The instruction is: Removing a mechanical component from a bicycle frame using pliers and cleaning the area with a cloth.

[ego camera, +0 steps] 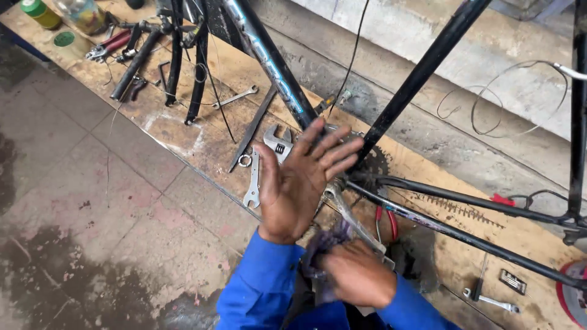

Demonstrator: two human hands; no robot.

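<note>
My left hand (302,177) is raised with its palm up and fingers spread, holding nothing, just in front of the bicycle frame's (422,73) bottom bracket and chainring (376,168). My right hand (358,275) is closed around a purple-grey rag (321,244), pressed near the left wrist and against the silver crank arm (351,217). Both sleeves are blue. The black frame tubes rise from the bracket, and the chainstays (465,232) run off to the right.
The bike rests on a long plywood board (183,131) by a concrete step. On the board lie an adjustable wrench (278,145), a combination wrench (252,183), red-handled pliers (386,223), a chain (458,211), loose cable (507,98), bottles (82,13) and a fork (183,67).
</note>
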